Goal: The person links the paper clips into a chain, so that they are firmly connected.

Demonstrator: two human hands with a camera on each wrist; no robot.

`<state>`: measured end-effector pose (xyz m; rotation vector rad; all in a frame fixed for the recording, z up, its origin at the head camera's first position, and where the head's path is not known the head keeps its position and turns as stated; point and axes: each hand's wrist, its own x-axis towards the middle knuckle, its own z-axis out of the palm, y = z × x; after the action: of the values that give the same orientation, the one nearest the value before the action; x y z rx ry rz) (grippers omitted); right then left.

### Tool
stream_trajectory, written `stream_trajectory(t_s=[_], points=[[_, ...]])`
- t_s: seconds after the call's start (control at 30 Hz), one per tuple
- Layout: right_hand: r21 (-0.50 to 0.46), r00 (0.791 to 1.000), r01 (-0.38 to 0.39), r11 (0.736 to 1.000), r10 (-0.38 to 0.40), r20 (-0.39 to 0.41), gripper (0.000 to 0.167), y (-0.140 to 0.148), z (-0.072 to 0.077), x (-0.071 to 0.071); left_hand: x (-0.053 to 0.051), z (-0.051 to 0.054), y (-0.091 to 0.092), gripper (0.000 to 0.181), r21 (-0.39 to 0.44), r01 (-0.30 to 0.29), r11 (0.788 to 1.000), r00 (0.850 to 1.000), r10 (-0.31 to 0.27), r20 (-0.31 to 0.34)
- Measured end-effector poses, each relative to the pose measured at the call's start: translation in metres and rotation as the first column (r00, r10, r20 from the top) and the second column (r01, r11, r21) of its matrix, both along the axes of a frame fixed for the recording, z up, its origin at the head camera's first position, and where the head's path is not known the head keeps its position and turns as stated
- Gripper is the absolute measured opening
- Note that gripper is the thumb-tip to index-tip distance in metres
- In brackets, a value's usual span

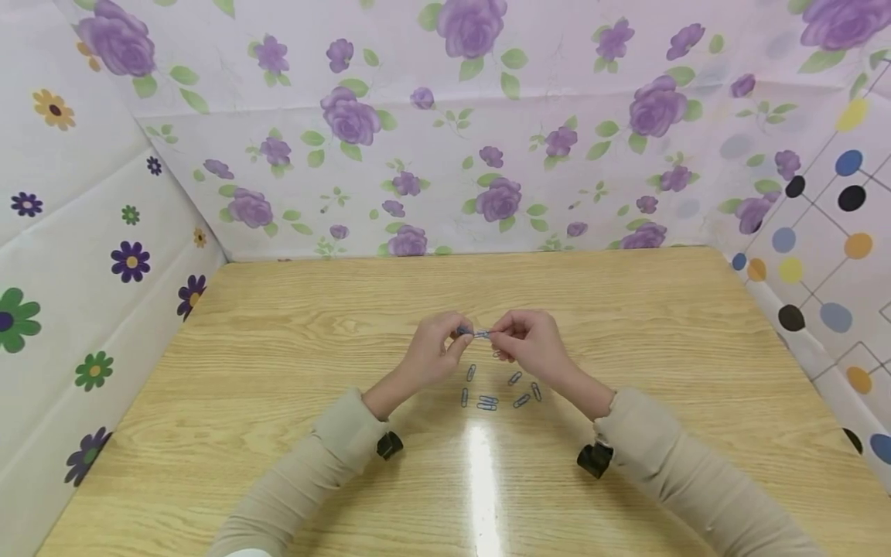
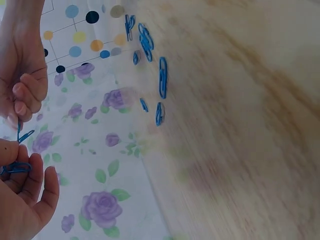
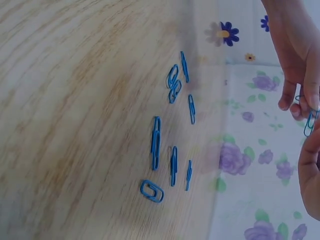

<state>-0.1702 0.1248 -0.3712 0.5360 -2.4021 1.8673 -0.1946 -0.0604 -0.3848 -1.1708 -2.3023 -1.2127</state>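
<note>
Both hands meet above the tabletop in the head view, with blue paper clips [image 1: 482, 334] between their fingertips. My left hand [image 1: 437, 346] pinches a paper clip between thumb and forefinger; in the left wrist view more blue paper clips [image 2: 17, 167] lie against its fingers. Opposite it, my right hand [image 1: 530, 344] pinches a paper clip [image 2: 19, 131] that touches or links with the left one; which of these, I cannot tell. Below the hands, several loose blue paper clips [image 1: 488, 403] lie scattered on the table, also seen in the right wrist view as separate paper clips [image 3: 156, 143].
The wooden table [image 1: 334, 309] extends around the hands. A flowered cloth wall [image 1: 431, 155] stands behind it, with patterned cloth at the left [image 1: 69, 232] and dotted cloth at the right [image 1: 821, 255]. Dark bands with small devices [image 1: 595, 459] sit on the wrists.
</note>
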Motion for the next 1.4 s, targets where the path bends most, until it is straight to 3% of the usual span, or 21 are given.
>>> stream_trajectory(t_s=[0.17,0.37,0.47,0.63,0.8,0.93,1.0,1.1,1.23,1.4], points=[[0.059,0.99,0.035,0.998,-0.027,-0.141,0.008,-0.006,0.009,0.009,0.002,-0.002,0.001,0.01,0.006,-0.036,0.999,0.999,0.036,-0.007],[0.114,0.976,0.067,0.991,-0.042,-0.214,0.01,-0.005,-0.005,0.002,0.003,-0.002,0.003,0.01,0.003,-0.056,0.998,0.997,0.056,-0.051],[0.135,0.973,0.064,0.989,-0.032,-0.226,0.011,-0.004,-0.006,0.0,0.003,-0.003,0.003,0.011,-0.025,-0.072,0.997,0.989,0.068,-0.134],[0.166,0.977,0.056,0.985,-0.02,-0.212,0.011,-0.002,-0.004,-0.001,0.003,-0.005,0.004,0.011,-0.09,-0.096,0.991,0.955,0.067,-0.289],[0.196,0.991,0.021,0.98,0.005,-0.134,0.01,0.0,-0.003,-0.001,0.002,-0.007,0.004,0.013,-0.093,-0.098,0.991,0.944,0.064,-0.323],[0.162,1.0,0.003,0.987,-0.004,0.008,0.009,0.004,-0.002,-0.003,0.0,-0.01,0.005,0.011,-0.11,-0.09,0.99,0.927,0.042,-0.373],[0.108,0.993,-0.006,0.994,-0.007,0.121,0.009,0.004,0.0,-0.005,-0.001,-0.011,0.006,0.01,-0.121,-0.087,0.989,0.915,0.031,-0.403],[0.016,0.959,-0.018,1.0,0.013,0.282,0.012,0.006,-0.001,-0.01,-0.001,-0.01,0.006,0.009,-0.134,-0.085,0.987,0.9,0.019,-0.435],[-0.061,0.917,-0.014,0.998,0.037,0.398,0.016,0.007,-0.005,-0.013,0.0,-0.009,0.005,0.008,-0.131,-0.072,0.989,0.909,0.01,-0.417],[-0.069,0.924,-0.011,0.998,0.037,0.381,0.015,0.005,-0.006,-0.011,0.001,-0.009,0.004,0.007,-0.136,-0.063,0.989,0.918,0.004,-0.396]])
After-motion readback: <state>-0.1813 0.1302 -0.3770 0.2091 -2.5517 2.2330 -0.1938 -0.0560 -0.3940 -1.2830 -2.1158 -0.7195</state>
